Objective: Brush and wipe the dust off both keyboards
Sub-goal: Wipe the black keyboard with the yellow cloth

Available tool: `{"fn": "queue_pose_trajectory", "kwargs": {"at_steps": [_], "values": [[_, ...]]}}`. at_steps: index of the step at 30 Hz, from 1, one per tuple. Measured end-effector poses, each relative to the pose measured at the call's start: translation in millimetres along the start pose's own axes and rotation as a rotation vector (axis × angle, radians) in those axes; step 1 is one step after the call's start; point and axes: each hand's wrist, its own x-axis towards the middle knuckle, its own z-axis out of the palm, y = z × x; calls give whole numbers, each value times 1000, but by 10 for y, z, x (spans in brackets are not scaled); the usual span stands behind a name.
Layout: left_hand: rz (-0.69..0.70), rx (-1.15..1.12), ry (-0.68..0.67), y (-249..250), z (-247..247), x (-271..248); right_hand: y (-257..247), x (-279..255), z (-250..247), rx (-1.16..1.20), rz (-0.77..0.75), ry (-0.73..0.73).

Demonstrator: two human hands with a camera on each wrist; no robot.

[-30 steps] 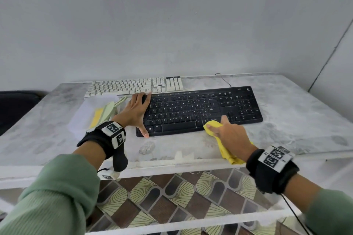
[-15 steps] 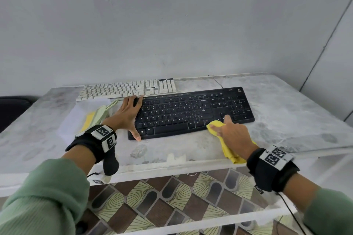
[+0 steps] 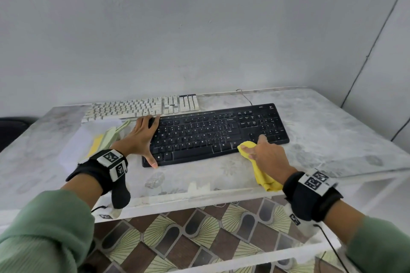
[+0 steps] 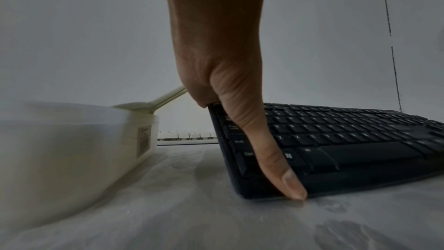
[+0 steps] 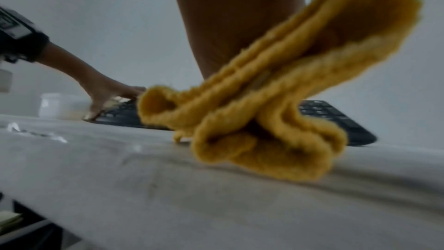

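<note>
The black keyboard lies across the middle of the table, and the white keyboard sits behind it to the left. My left hand rests spread on the black keyboard's left end. Its fingers are at the far corner, and the straight thumb runs down to the near corner. My right hand grips a folded yellow cloth and presses it on the keyboard's near edge, below the number pad. In the right wrist view the yellow cloth hangs bunched under my palm and hides the fingers.
A translucent white container stands left of the black keyboard, with a pale green brush lying on it. The keyboard's cable runs to the back wall. The table's front edge is close to my wrists.
My right hand has slid the yellow cloth a little to the right along the black keyboard's near edge. My left hand has stayed on the keyboard's left end.
</note>
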Motion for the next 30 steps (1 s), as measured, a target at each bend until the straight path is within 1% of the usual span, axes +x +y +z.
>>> {"fn": "queue_pose_trajectory", "kwargs": {"at_steps": [3, 5, 7, 9, 11, 14, 15, 17, 19, 21, 27, 29, 30], "values": [[-4, -5, 8, 9, 2, -13, 118, -34, -68, 72, 100, -56], [-6, -4, 15, 14, -2, -17, 96, 8, -137, 97, 148, -83], [-9, 4, 26, 24, 0, -22, -38, 67, -274, 189, 146, -71], [-12, 22, 36, 42, -2, -38, -306, 105, -436, 345, 64, -40], [-18, 38, 48, 56, -3, -55, -678, 175, -518, 400, -78, -4], [-22, 61, 76, 75, -16, -74, -1264, 335, -502, 292, -282, 33], [-23, 67, 81, 75, -15, -78, -1413, 367, -484, 238, -323, 34], [-24, 71, 87, 72, -9, -85, -1545, 396, -438, 139, -338, 29], [-17, 74, 96, 61, -2, -83, -1466, 411, -390, 110, -295, 33], [-9, 65, 100, 51, 7, -79, -1236, 415, -338, 113, -245, 46], [-5, 53, 75, 54, -5, -88, -498, 342, -215, 128, -5, 36], [-10, 54, 63, 58, -12, -89, -388, 350, -241, 124, 76, 6], [-11, 56, 58, 57, -14, -88, -374, 359, -268, 116, 92, -4]]}}
